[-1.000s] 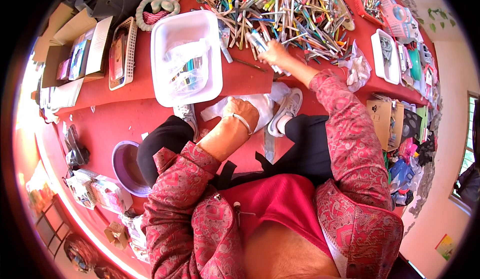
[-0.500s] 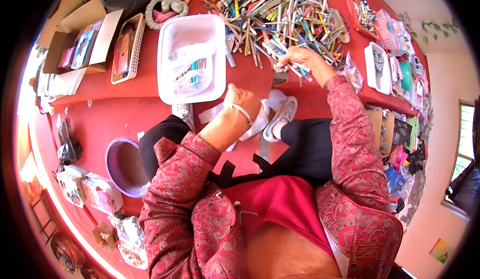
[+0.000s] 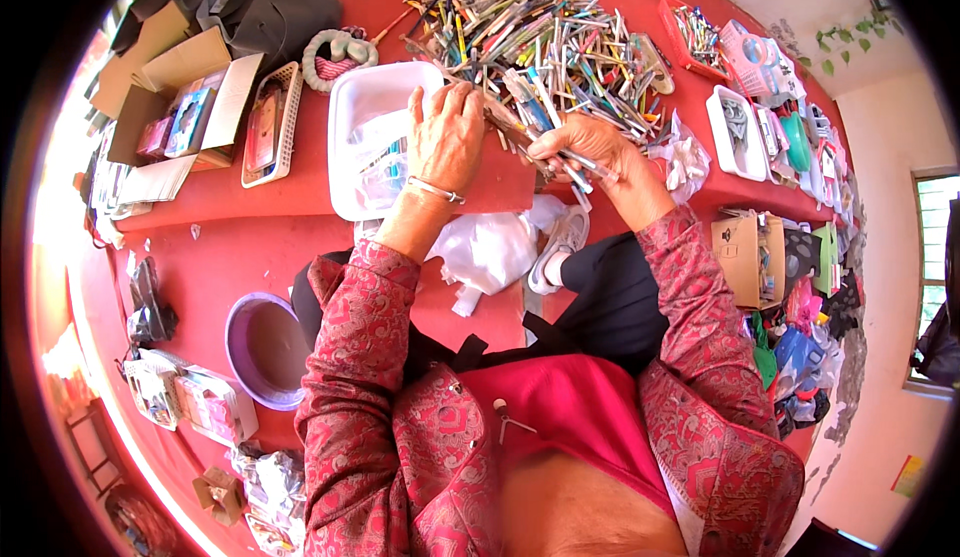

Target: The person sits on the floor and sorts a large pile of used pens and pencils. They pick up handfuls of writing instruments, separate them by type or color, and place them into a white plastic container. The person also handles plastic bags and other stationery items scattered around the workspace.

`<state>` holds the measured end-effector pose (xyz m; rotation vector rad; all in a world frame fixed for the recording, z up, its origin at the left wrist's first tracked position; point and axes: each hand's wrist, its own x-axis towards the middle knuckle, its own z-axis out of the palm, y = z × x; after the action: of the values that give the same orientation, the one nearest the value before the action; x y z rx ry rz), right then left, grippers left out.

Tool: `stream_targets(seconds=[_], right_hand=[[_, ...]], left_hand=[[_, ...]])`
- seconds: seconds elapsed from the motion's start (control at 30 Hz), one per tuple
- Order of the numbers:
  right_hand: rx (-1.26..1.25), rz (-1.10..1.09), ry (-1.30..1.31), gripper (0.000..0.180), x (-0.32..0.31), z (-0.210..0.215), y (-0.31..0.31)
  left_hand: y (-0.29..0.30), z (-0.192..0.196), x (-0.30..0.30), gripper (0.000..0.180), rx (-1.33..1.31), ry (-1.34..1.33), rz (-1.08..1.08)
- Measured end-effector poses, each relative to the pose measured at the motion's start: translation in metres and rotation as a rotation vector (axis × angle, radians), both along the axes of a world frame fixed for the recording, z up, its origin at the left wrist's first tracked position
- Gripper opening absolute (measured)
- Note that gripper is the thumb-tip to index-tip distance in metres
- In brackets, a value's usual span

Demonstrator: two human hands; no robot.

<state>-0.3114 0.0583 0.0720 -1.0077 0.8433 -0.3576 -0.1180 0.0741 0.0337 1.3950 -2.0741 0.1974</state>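
A big heap of pens and markers (image 3: 560,32) spreads over the red cloth at the far middle. At its near edge my right hand (image 3: 590,147) is closed round a small bunch of pens (image 3: 535,107), their ends poking out on both sides of the fist. My left hand (image 3: 447,147) is held over the right rim of a white plastic tub (image 3: 345,147), fingers stretched out and a little apart, tips by the heap's left edge. Clear plastic bags with some pens inside (image 3: 380,162) lie in the tub.
Left of the tub are a narrow basket (image 3: 283,142) and an open cardboard box (image 3: 140,122). At the right stand a red basket of pens (image 3: 690,37) and a white tray (image 3: 735,132). A purple basin (image 3: 265,347) and a white plastic bag (image 3: 490,247) lie lower down.
My left hand has risen from below the tub to the heap's left edge, and its fingers have opened out. My right hand still holds pens, now turned toward the left hand.
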Motion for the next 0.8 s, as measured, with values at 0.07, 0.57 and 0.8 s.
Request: stream_targets(seconds=[0.07,0.57,0.8], right_hand=[[0.023,-0.118,-0.064,0.019,-0.005,0.008,0.005],[0.253,-0.432,-0.076,0.019,0.021,-0.041,-0.001],[0.235,-0.473,-0.236,0.021,0.013,-0.058,-0.022]], left_hand=[[-0.003,0.006,-0.003,0.024,-0.097,0.001,-0.032],[0.025,-0.036,-0.032,0.018,0.462,0.117,-0.406],[0.008,-0.024,-0.023,0.024,0.875,0.477,-0.373]])
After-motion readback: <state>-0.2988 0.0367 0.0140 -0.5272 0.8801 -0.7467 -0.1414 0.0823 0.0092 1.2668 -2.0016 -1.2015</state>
